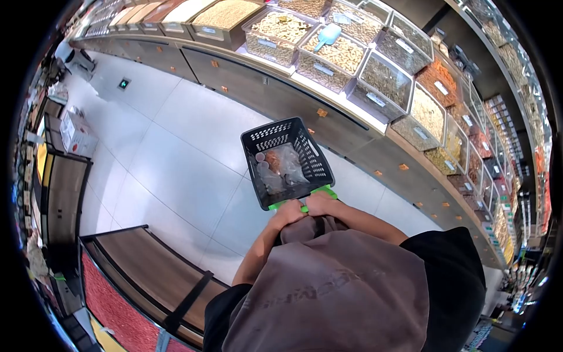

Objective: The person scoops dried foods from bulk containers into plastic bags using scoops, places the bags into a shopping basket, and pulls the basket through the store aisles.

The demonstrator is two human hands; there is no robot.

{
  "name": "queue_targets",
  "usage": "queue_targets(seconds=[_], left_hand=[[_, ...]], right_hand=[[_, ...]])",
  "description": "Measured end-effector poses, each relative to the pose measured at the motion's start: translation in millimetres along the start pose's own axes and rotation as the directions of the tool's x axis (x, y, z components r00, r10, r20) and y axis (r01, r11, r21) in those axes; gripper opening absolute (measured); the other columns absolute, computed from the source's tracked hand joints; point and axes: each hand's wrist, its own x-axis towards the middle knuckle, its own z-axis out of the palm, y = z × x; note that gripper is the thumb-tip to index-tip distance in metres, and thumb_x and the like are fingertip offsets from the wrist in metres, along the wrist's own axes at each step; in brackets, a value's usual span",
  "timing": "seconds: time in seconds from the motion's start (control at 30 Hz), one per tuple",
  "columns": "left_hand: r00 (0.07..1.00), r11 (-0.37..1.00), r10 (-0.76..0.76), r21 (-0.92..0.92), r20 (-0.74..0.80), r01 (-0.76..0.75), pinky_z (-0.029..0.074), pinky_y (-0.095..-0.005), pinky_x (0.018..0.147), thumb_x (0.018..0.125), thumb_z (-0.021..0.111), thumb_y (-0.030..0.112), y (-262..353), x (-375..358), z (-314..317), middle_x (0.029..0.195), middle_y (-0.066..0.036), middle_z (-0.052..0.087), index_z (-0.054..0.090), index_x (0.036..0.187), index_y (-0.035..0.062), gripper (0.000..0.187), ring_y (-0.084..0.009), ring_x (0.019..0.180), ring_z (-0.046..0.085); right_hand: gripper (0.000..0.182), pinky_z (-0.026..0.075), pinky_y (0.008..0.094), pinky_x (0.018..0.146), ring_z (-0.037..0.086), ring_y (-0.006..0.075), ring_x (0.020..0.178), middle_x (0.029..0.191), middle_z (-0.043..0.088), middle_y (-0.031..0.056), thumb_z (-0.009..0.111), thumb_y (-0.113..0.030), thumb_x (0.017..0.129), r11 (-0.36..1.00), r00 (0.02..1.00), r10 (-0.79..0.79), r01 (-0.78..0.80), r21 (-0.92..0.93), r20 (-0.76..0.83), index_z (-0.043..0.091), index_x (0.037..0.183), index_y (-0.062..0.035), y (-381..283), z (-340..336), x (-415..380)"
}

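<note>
A black plastic basket [314, 161] with perforated sides hangs or stands in front of the person's body, tilted a little. Inside it lie clear plastic bags [290, 164], one with something orange-brown [272, 160]. My left hand [288, 212] is wrapped round the green handle [304, 208] at the basket's near side. Close beside it, my right hand [321, 203] grips the same handle.
Along the right runs a long counter [352, 138] with clear bins of dry goods; a light blue scoop [328, 36] lies in one. At lower left is a wood-panelled display stand [158, 264]. A white box [77, 134] sits at far left.
</note>
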Motion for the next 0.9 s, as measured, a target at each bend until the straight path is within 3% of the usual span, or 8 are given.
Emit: queue_targets(seconds=[0.1,0.17,0.47,0.6,0.7,0.83,0.9], left_hand=[[0.997,0.998,0.068,-0.011,-0.029,-0.069,0.053,-0.0495,0.081,0.071,0.066,0.038,-6,5,4,0.091,-0.025,0.069,0.073,0.082,0.0025,0.038,-0.0426,0.086,0.067],[1.000,1.000,0.024,-0.016,0.006,-0.024,0.053,-0.0495,0.080,0.072,0.066,0.039,-4,6,1,0.090,-0.025,0.069,0.073,0.082,0.0024,0.039,-0.0425,0.086,0.067],[0.999,0.999,-0.025,0.022,0.049,0.024,0.053,-0.0490,0.081,0.073,0.067,0.042,-8,39,3,0.093,-0.024,0.070,0.072,0.084,0.0030,0.041,-0.0417,0.086,0.067],[0.996,0.996,-0.065,0.056,0.055,0.062,0.054,-0.0487,0.079,0.073,0.068,0.043,-5,51,-13,0.091,-0.025,0.070,0.072,0.086,0.0038,0.042,-0.0409,0.085,0.068],[0.982,0.968,-0.110,0.208,-0.156,0.141,0.055,-0.0498,0.074,0.072,0.075,0.040,8,55,-28,0.087,-0.021,0.069,0.068,0.092,0.0044,0.041,-0.0403,0.082,0.068],[0.945,0.899,-0.162,0.353,-0.284,0.260,0.057,-0.0472,0.070,0.078,0.069,0.035,18,76,-40,0.085,-0.018,0.071,0.067,0.091,0.0051,0.033,-0.0365,0.078,0.070],[0.907,0.880,-0.229,0.322,-0.354,0.348,0.057,-0.0469,0.069,0.077,0.069,0.034,26,89,-48,0.085,-0.018,0.071,0.067,0.091,0.0051,0.032,-0.0364,0.078,0.070]], right_hand=[[0.031,0.055,0.0463,0.082,0.070,0.0357,0.095,0.098,0.071,0.0231,0.064,-0.024,0.075,0.999,0.997,-0.024,0.020,0.049,0.077,0.074,0.092,0.0003,2,-6,3],[0.032,0.055,0.0464,0.083,0.069,0.0358,0.096,0.100,0.071,0.0229,0.063,-0.024,0.075,0.997,0.992,-0.037,0.028,0.075,0.120,0.074,0.093,0.0005,5,-10,5],[0.030,0.055,0.0459,0.081,0.070,0.0349,0.094,0.099,0.072,0.0209,0.065,-0.024,0.075,0.989,0.990,-0.059,0.041,0.144,0.125,0.074,0.093,-0.0015,31,-31,11],[0.029,0.056,0.0457,0.080,0.070,0.0346,0.094,0.099,0.072,0.0202,0.066,-0.023,0.075,0.980,0.982,-0.139,0.118,0.160,0.127,0.074,0.094,-0.0026,49,-49,23],[0.029,0.056,0.0454,0.079,0.070,0.0346,0.095,0.100,0.072,0.0205,0.066,-0.023,0.074,0.966,0.973,-0.205,0.184,0.181,0.103,0.074,0.093,-0.0024,64,-52,45],[0.029,0.056,0.0465,0.078,0.070,0.0360,0.092,0.097,0.072,0.0208,0.064,-0.023,0.074,0.934,0.944,-0.327,0.316,0.169,0.041,0.074,0.092,-0.0021,88,-80,68],[0.031,0.056,0.0454,0.080,0.070,0.0347,0.095,0.100,0.072,0.0206,0.065,-0.024,0.074,0.923,0.930,-0.363,0.351,0.159,0.052,0.074,0.094,-0.0027,97,-91,82]])
